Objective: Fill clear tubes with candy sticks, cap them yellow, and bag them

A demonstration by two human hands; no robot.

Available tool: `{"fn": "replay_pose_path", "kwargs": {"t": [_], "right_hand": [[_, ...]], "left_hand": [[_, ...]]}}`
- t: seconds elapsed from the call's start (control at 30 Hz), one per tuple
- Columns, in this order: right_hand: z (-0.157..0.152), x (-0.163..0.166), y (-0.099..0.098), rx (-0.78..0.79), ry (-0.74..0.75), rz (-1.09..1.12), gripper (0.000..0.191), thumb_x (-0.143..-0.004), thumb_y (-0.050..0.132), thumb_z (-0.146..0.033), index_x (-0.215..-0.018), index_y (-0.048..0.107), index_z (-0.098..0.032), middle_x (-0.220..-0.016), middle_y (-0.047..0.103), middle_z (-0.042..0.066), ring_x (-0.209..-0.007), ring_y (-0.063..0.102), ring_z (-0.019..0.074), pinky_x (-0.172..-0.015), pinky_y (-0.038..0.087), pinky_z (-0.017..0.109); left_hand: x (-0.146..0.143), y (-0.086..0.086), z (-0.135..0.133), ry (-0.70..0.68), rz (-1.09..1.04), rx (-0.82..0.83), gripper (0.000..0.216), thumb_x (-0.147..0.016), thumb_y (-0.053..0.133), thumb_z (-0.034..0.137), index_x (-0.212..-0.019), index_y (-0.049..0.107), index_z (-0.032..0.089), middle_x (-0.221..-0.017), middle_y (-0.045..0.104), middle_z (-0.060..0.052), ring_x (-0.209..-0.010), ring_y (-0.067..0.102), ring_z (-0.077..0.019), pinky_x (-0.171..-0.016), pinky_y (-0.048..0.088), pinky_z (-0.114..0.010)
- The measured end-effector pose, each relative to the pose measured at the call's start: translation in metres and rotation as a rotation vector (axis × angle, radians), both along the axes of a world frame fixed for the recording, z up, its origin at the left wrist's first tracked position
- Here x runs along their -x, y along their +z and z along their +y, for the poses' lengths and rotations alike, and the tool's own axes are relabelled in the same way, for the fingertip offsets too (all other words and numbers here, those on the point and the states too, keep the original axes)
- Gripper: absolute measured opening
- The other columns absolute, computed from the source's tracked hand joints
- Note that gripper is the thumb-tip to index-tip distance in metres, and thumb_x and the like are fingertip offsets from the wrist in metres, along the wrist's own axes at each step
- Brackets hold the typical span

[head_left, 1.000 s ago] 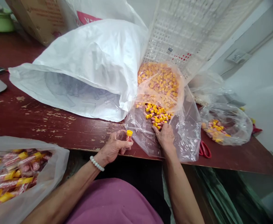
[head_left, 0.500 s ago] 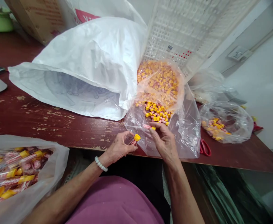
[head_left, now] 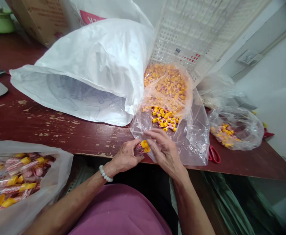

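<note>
My left hand is closed round a small clear tube of red-and-white candy with a yellow cap, held at the table's front edge. My right hand meets it, fingers pinched on the yellow cap end. Just beyond the hands lies a clear plastic bag with a heap of small yellow-capped pieces. A second clear bag of the same pieces rests behind it. At the lower left, a plastic bag holds several finished yellow-capped tubes.
A big white sack with clear empty tubes inside lies across the dark red table. A white plastic crate leans at the back. Another clear bag with pieces and red scissors lie right. A cardboard box stands far left.
My right hand left the heap in the clear bag with a small piece and came back to the tube in my left hand. Both hands now meet at the yellow cap.
</note>
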State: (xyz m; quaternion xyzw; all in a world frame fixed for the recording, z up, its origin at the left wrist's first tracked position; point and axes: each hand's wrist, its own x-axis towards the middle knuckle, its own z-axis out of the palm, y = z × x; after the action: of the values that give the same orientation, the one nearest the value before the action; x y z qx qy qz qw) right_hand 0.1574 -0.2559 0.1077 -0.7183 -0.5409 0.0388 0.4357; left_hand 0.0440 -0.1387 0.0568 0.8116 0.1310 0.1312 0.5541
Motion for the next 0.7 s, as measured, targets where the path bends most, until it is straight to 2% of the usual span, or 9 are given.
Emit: {"fn": "replay_pose_path", "kwargs": {"t": [0.13,0.2,0.3,0.37,0.43,0.47,0.53,0.6,0.7], "right_hand": [[0.020,-0.004,-0.012,-0.246,-0.331,0.007,0.023,-0.091,0.049,-0.027,-0.112,0.059,-0.023,-0.104,0.062,0.006,-0.094,0.058,0.0168,-0.085,0.047,0.035],[0.033,0.004,-0.021,-0.255,-0.315,-0.032,0.026,-0.090,0.051,-0.028,-0.115,0.056,-0.022,-0.104,0.060,0.008,-0.090,0.057,0.0169,-0.080,0.049,0.034],[0.044,0.012,-0.030,-0.204,-0.165,-0.038,0.025,-0.091,0.050,-0.026,-0.114,0.056,-0.020,-0.102,0.059,0.007,-0.090,0.057,0.0153,-0.076,0.049,0.029],[0.044,0.002,-0.034,-0.215,-0.185,-0.051,0.021,-0.092,0.046,-0.026,-0.109,0.058,-0.020,-0.099,0.060,0.006,-0.091,0.056,0.0149,-0.078,0.048,0.029],[0.039,-0.025,-0.040,-0.167,-0.322,-0.102,0.020,-0.092,0.046,-0.028,-0.104,0.059,-0.020,-0.099,0.060,0.006,-0.092,0.056,0.0161,-0.081,0.047,0.032],[0.035,-0.042,-0.045,-0.104,-0.431,-0.127,0.022,-0.091,0.047,-0.030,-0.104,0.059,-0.019,-0.100,0.059,0.007,-0.091,0.056,0.0171,-0.080,0.047,0.033],[0.027,-0.075,-0.058,0.154,-0.661,-0.193,0.026,-0.086,0.053,-0.034,-0.103,0.059,-0.016,-0.105,0.058,0.011,-0.096,0.054,0.0209,-0.083,0.045,0.037],[0.020,-0.101,-0.075,0.253,-0.750,-0.186,0.033,-0.081,0.058,-0.038,-0.101,0.059,-0.011,-0.104,0.057,0.017,-0.095,0.054,0.0252,-0.082,0.044,0.041],[0.014,-0.117,-0.094,0.312,-0.777,-0.170,0.033,-0.078,0.062,-0.038,-0.098,0.059,-0.012,-0.099,0.059,0.016,-0.090,0.055,0.0262,-0.081,0.042,0.041]], "left_hand": [[0.000,0.000,-0.006,-0.033,0.081,-0.140,0.012,-0.071,0.056,0.013,-0.083,0.059,0.013,-0.076,0.063,-0.003,-0.067,0.053,-0.0150,-0.061,0.038,-0.025],[0.001,0.000,-0.011,-0.055,0.124,-0.169,0.011,-0.070,0.055,0.011,-0.080,0.059,0.013,-0.074,0.063,-0.005,-0.065,0.053,-0.0158,-0.061,0.038,-0.027],[0.001,-0.001,-0.017,-0.070,0.125,-0.125,0.013,-0.071,0.054,0.011,-0.082,0.060,0.012,-0.078,0.064,-0.007,-0.067,0.055,-0.0167,-0.063,0.039,-0.028],[0.000,-0.001,-0.016,-0.074,0.082,0.006,0.016,-0.069,0.056,0.011,-0.085,0.059,0.012,-0.079,0.063,-0.005,-0.068,0.054,-0.0154,-0.063,0.039,-0.027],[-0.001,-0.002,-0.011,-0.056,0.046,0.238,0.019,-0.065,0.060,0.010,-0.084,0.057,0.013,-0.076,0.060,-0.001,-0.067,0.053,-0.0124,-0.062,0.040,-0.024],[-0.001,-0.003,-0.007,-0.038,0.039,0.369,0.020,-0.063,0.062,0.011,-0.082,0.056,0.013,-0.074,0.058,0.000,-0.065,0.052,-0.0106,-0.059,0.040,-0.022],[-0.001,-0.006,0.000,0.001,0.027,0.586,0.023,-0.062,0.066,0.012,-0.081,0.053,0.013,-0.070,0.055,0.002,-0.058,0.049,-0.0078,-0.048,0.036,-0.018],[0.001,-0.011,0.004,0.015,0.011,0.720,0.024,-0.062,0.068,0.015,-0.080,0.053,0.014,-0.067,0.054,0.003,-0.051,0.044,-0.0062,-0.039,0.028,-0.016],[0.002,-0.015,0.005,-0.016,-0.018,0.824,0.022,-0.062,0.069,0.015,-0.078,0.055,0.014,-0.066,0.055,0.003,-0.047,0.044,-0.0054,-0.034,0.025,-0.015]]}}
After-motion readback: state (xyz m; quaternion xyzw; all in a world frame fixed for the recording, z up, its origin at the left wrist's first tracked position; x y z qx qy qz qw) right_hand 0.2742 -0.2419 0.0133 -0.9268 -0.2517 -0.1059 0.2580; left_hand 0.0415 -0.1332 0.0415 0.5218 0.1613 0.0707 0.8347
